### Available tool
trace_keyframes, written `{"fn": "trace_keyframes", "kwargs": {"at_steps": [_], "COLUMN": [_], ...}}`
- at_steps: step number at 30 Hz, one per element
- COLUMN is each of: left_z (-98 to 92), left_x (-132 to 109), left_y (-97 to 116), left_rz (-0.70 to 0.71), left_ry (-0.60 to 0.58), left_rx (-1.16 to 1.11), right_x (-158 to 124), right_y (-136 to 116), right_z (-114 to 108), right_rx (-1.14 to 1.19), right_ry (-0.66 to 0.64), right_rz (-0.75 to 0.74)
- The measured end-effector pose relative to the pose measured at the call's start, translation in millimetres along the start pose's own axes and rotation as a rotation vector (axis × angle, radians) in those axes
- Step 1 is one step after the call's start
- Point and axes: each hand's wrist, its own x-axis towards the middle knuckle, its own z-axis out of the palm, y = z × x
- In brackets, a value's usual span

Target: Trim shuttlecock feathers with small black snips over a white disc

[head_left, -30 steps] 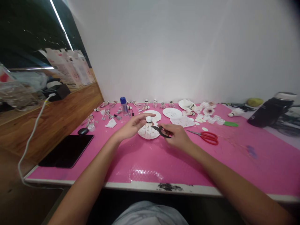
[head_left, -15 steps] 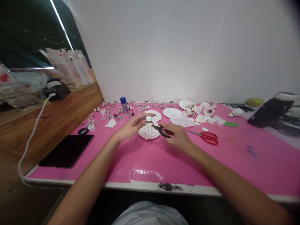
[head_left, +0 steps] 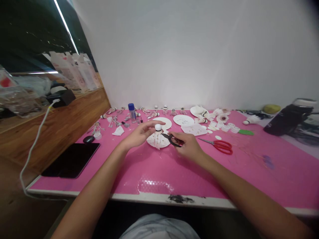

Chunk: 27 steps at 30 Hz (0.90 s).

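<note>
A shuttlecock (head_left: pixel 158 133), cork end up and its feather part cut down to bare-looking shafts, is held by my left hand (head_left: pixel 141 133) with the fingers round its top. Beneath it lies a white round plate (head_left: pixel 165 143) with small bits on it. My right hand (head_left: pixel 190 144) grips black-jawed pliers (head_left: pixel 172 138); their tips point left, close to the shuttlecock's shafts. Whether the tips touch the shafts I cannot tell.
Red-handled scissors (head_left: pixel 221 146) lie right of my right hand. Several other shuttlecocks (head_left: pixel 165 109), white plates (head_left: pixel 183 120) and small white tubs (head_left: pixel 225 127) line the back. A blue-capped bottle (head_left: pixel 132 113), a black tablet (head_left: pixel 72 160) and a dark flask (head_left: pixel 287 119) stand or lie around.
The shuttlecock has tipped or turned slightly between my fingers, its black band now less visible. The pliers have shifted a little, and both hands stay in nearly the same place.
</note>
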Motion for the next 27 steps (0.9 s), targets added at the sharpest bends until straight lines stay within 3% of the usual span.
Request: {"fn": "trace_keyframes", "kwargs": {"at_steps": [8, 15, 23, 27], "left_z": [1.5, 3.2, 5.5, 6.1], "left_x": [-0.2, 1.9, 1.9, 2.7], "left_y": [2.5, -2.5, -2.9, -3.1], "left_rz": [-0.039, -0.009, -0.079, -0.055], "left_ry": [0.001, 0.031, 0.059, 0.049], "left_rx": [-0.038, -0.091, -0.099, -0.094], "right_x": [1.8, 0.1, 1.7, 0.4], "right_y": [1.7, 4.4, 1.3, 3.3], "right_z": [-2.7, 4.1, -2.0, 0.7], "right_rx": [-0.095, 0.114, -0.05, -0.002], "right_ry": [0.051, 0.029, 0.055, 0.053], "right_rz": [-0.063, 0.038, -0.018, 0.006]}}
